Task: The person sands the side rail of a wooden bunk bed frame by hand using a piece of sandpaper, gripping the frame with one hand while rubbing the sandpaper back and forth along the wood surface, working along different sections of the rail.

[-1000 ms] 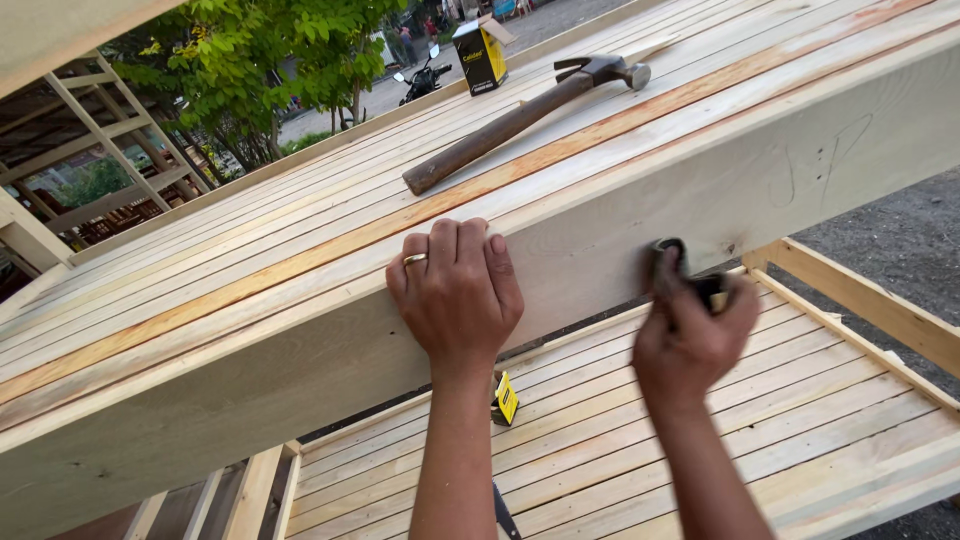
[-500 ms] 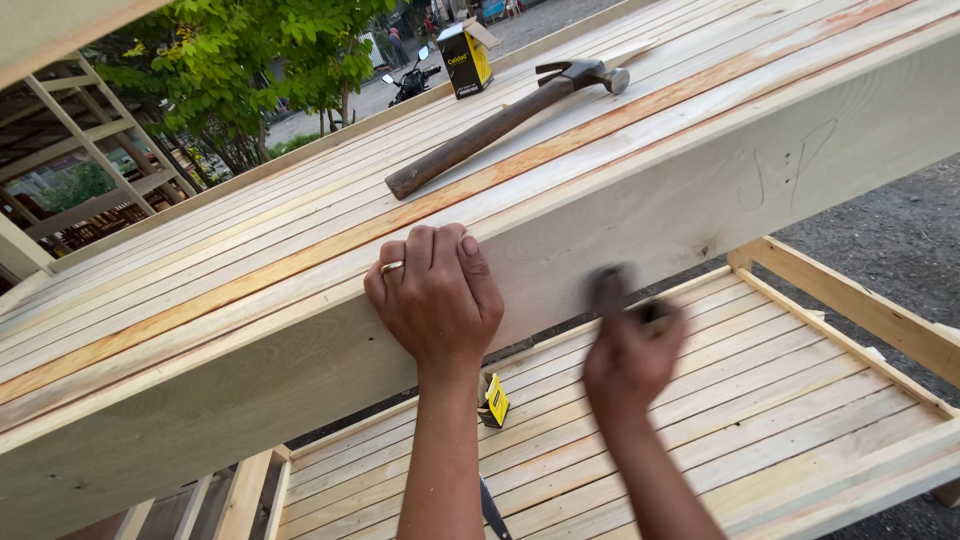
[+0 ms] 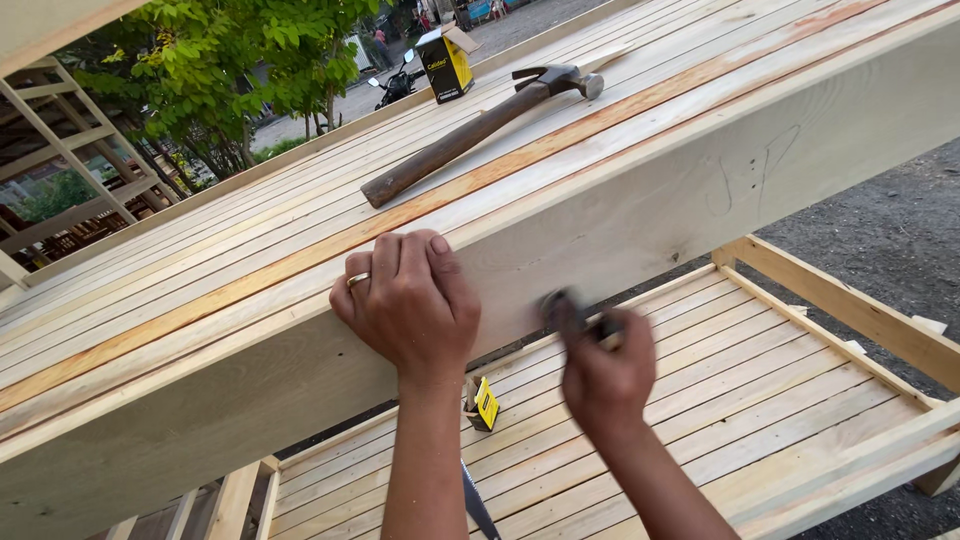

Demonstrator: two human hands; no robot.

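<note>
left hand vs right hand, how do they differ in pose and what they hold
The left hand lies flat, fingers curled over the wide board's top edge, holding nothing; it wears a ring. The right hand sits lower, blurred, pinching a small dark object against the board's face. Both touch that board.

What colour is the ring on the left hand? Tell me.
Gold; the ring sits on a finger of the left hand, seen in the head view.

two hands: left hand, right hand. one hammer, one yellow-black box, one ring, one tape measure.
</note>
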